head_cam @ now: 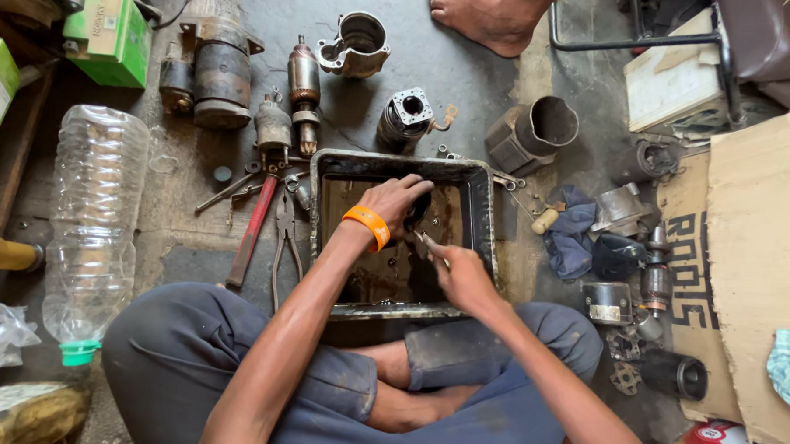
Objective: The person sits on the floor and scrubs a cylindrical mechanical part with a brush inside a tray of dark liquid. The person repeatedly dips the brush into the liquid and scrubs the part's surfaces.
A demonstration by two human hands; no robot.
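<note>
I sit cross-legged before a black metal tray (pixel 481 207) that holds dark oily liquid. My left hand (pixel 396 202), with an orange band on the wrist, grips a dark round part (pixel 417 212) over the tray. My right hand (pixel 460 272) holds a thin metal tool (pixel 427 243) whose tip meets that part. Both hands are greasy and close together inside the tray's rim.
Motor housings (pixel 357 44), an armature (pixel 304 86) and a starter motor (pixel 221 71) lie beyond the tray. A red-handled tool (pixel 253 230) and pliers (pixel 285 236) lie left. A large plastic bottle (pixel 93 229) lies far left. Cardboard (pixel 752 269), a blue cloth (pixel 572 233) and more parts are right. Another person's bare foot (pixel 485 15) is at top.
</note>
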